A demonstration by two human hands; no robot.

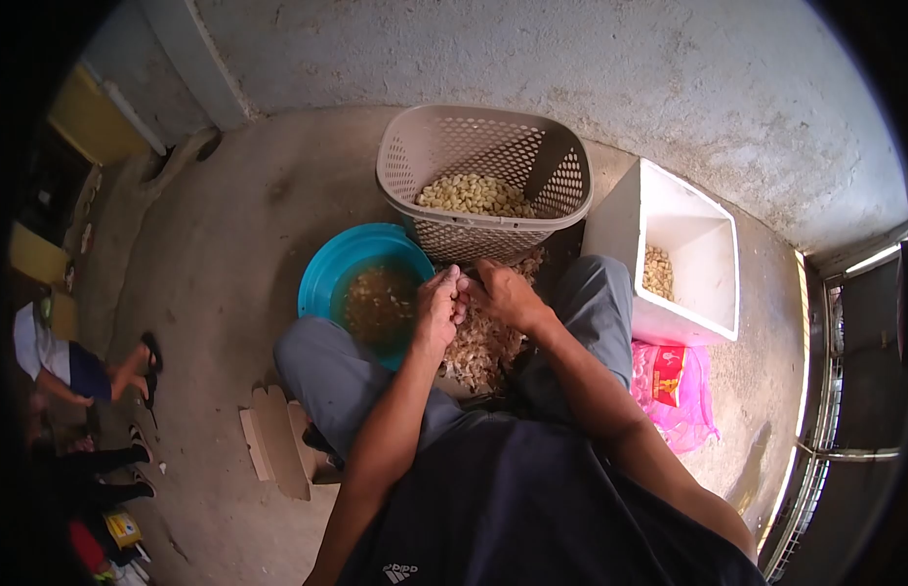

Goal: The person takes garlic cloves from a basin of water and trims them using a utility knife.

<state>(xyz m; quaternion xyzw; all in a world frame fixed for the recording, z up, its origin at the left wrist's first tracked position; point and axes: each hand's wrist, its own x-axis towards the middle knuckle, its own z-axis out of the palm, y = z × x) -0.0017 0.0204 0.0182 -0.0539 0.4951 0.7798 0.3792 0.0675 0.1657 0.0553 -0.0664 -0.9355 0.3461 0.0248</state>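
Note:
My left hand [439, 305] and my right hand [510, 295] meet in front of me, fingertips pinched together. Whatever is between them is too small and covered to make out. Below them, a heap of papery skins [481, 352] lies between my knees. To the left of my hands is a turquoise basin [315, 275] of cloudy water with brownish pieces [378, 296] in it. Just beyond my hands stands a taupe perforated basket [464, 237], partly filled with pale peeled cloves [474, 194] that look like garlic.
Right of my knee, a white foam box [703, 317] lies tipped towards me with cloves [658, 272] inside. Nearer is a pink mesh bag [696, 410] with a red label. Flattened cardboard [278, 439] lies at left. Other people's legs [127, 376] show far left. A wall [532, 59] rises behind.

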